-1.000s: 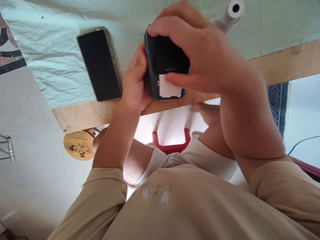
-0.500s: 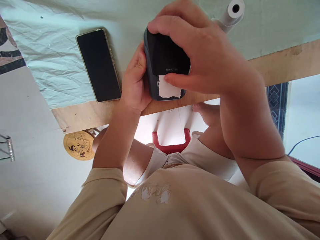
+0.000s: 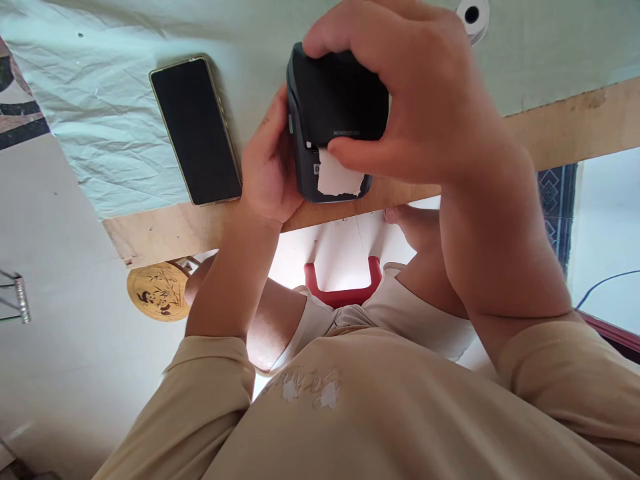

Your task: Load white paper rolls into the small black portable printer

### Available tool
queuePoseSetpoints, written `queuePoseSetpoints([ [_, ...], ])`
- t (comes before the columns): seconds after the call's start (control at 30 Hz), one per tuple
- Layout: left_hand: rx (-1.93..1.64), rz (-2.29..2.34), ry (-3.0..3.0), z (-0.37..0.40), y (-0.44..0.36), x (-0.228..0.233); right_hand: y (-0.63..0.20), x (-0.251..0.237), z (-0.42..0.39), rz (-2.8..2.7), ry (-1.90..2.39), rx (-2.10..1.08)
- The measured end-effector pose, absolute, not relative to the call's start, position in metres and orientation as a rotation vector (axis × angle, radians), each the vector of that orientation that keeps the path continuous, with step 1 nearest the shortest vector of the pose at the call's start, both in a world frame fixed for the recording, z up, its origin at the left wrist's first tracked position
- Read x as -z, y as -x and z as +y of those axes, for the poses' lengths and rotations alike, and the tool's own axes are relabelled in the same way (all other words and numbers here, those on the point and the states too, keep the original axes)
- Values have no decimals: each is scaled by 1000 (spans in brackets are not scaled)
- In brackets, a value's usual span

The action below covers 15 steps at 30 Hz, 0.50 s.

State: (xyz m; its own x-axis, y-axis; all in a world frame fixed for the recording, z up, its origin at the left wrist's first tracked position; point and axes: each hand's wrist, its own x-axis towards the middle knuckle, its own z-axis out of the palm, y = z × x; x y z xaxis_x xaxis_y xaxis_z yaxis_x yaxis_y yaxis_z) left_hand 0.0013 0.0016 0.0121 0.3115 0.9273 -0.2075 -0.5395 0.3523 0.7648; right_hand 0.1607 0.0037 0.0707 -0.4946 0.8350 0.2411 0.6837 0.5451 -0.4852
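Observation:
A dark label printer [image 3: 306,173] is at the near edge of the table, with a torn-edged strip of white paper [image 3: 340,175] sticking out of its front slot. My left hand [image 3: 273,160] is wrapped round the printer's left side. Over its black lid [image 3: 340,93], my right hand [image 3: 415,93] grips across the top, fingers at the far left corner and thumb at the front edge just above the paper. A narrow gap shows between lid and body at the front left. My palm covers the lid's right side.
A phone [image 3: 197,130] with a dark screen lies left of the printer on the pale green cloth [image 3: 115,113]. Beyond my right hand stands a white paper roll [image 3: 473,15], partly hidden. The wooden table edge [image 3: 165,233] runs close below my wrists. A round panda-decorated stool [image 3: 157,291] is at lower left.
The printer's lid has risen slightly from the body, opening a gap at the front left. My right hand has shifted up and right with it, covering more of the paper roll.

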Motion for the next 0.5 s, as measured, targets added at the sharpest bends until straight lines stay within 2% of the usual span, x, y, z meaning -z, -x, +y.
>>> queuePoseSetpoints([
  [0.13, -1066, 770, -728, -2, -2, -16, -169, -77, 2, -2315, 1287, -325],
  [0.33, -1055, 683, -761, -3, 2, -8, -170, -61, 9, -1779, 1434, -52],
  [0.5, -1043, 701, -778, -3, 2, -10, -169, -64, 10, -1724, 1527, -32],
])
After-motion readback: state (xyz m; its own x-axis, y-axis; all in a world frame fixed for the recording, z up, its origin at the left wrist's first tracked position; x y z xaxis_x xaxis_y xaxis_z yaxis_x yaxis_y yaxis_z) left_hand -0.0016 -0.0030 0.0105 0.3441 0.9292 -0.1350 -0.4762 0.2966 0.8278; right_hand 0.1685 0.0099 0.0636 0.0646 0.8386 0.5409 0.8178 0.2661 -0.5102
